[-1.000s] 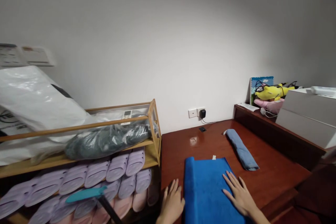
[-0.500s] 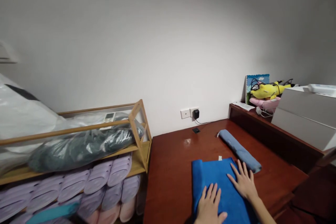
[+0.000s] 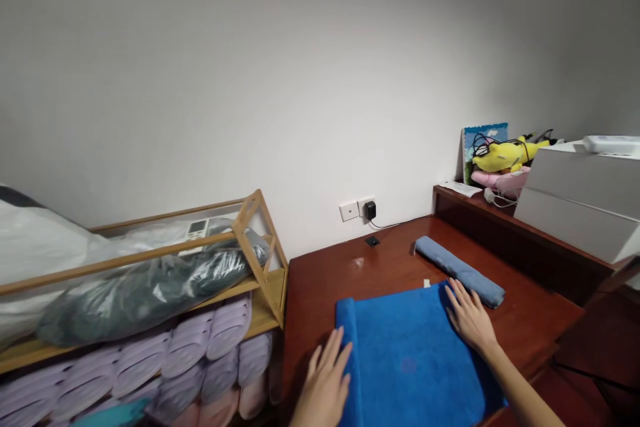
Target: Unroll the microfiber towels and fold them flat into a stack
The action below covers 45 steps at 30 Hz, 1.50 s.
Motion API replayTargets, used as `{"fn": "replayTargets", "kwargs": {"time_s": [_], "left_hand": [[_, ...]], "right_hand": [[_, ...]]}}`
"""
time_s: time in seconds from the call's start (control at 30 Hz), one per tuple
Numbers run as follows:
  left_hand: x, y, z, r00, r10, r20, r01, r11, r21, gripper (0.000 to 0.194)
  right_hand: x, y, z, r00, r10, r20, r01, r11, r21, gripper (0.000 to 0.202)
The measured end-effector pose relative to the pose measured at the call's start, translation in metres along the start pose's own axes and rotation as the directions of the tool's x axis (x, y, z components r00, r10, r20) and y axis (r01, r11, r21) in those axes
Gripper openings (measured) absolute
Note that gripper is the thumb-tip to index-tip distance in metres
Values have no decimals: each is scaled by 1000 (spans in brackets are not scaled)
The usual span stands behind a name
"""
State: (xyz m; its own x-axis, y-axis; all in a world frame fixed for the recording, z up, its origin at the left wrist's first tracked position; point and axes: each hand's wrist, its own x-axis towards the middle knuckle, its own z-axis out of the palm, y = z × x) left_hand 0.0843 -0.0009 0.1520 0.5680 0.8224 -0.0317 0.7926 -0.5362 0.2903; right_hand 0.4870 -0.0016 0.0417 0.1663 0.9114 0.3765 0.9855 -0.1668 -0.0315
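Note:
A bright blue towel (image 3: 410, 347) lies spread on the reddish-brown wooden desk (image 3: 315, 287), its left edge folded or rolled into a narrow strip. My left hand (image 3: 324, 377) rests at that left edge, fingers stretched out. Over the towel's upper right corner lies my right hand (image 3: 469, 313), fingers extended and palm down. A rolled grey-blue cloth (image 3: 460, 270) sits just beyond my right hand. The towel's lower part runs out of the view. A small white tag (image 3: 427, 283) sticks out at its far edge.
To the left, a wooden rack (image 3: 260, 260) holds plastic-wrapped bundles and several purple slippers (image 3: 193, 333). On the raised ledge at right stand white boxes (image 3: 575, 193) and a yellow plush toy (image 3: 505, 155). A black plug (image 3: 370, 211) is in the wall socket.
My left hand has moved left, off the towel's middle to its left edge. My right hand has shifted slightly up and right. More of the blue towel is spread to the left.

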Motion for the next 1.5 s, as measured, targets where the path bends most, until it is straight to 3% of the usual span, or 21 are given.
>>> {"fn": "replayTargets", "kwargs": {"time_s": [0.07,0.13,0.23,0.3,0.37,0.57,0.7,0.8,0.9,0.97,1.03,1.1,1.17,1.27,1.4,1.5], "left_hand": [[17,39,16,985,173,-11,-174,983,-61,54],[39,74,39,966,258,-29,-260,958,-120,54],[65,92,70,992,126,-7,-126,985,-119,57],[69,78,80,998,57,15,-56,995,-86,59],[62,52,78,999,42,32,-41,998,-41,58],[6,-37,39,988,-131,82,124,989,86,53],[-23,-75,14,949,-286,132,270,954,127,52],[-30,-75,-1,906,-411,105,380,896,229,56],[-20,-45,-4,906,-403,-131,424,856,298,58],[-8,-16,5,945,-251,-210,298,924,239,59],[6,8,19,986,-89,-144,109,984,142,58],[16,19,36,996,-57,-75,63,995,79,57],[20,13,48,994,-103,-29,104,993,61,58],[14,-15,53,988,-154,-20,155,985,72,58],[-10,-60,36,968,-252,-9,250,958,142,53],[-27,-88,18,924,-381,23,366,901,231,53]], "right_hand": [[-4,-24,-1,999,41,-5,-41,999,23,54],[-11,-45,2,991,127,47,-129,990,52,57],[-20,-51,9,971,172,166,-188,979,83,68],[-22,-39,11,965,149,216,-174,980,99,69],[-19,-23,11,962,127,241,-157,982,109,68],[-12,1,11,957,111,267,-139,986,88,67],[-11,8,16,955,107,275,-133,988,76,68],[-9,14,18,954,106,279,-129,989,68,68],[-8,18,20,952,110,286,-131,990,55,68],[-8,21,21,949,115,292,-134,990,46,68],[-10,27,22,947,123,297,-139,990,34,68],[-14,38,22,945,139,297,-151,988,17,69],[-18,51,22,943,155,296,-163,987,3,70],[-22,68,23,940,157,301,-165,986,1,70],[-21,78,24,943,155,295,-166,986,14,70],[-20,79,25,947,146,285,-163,986,36,70]]}}
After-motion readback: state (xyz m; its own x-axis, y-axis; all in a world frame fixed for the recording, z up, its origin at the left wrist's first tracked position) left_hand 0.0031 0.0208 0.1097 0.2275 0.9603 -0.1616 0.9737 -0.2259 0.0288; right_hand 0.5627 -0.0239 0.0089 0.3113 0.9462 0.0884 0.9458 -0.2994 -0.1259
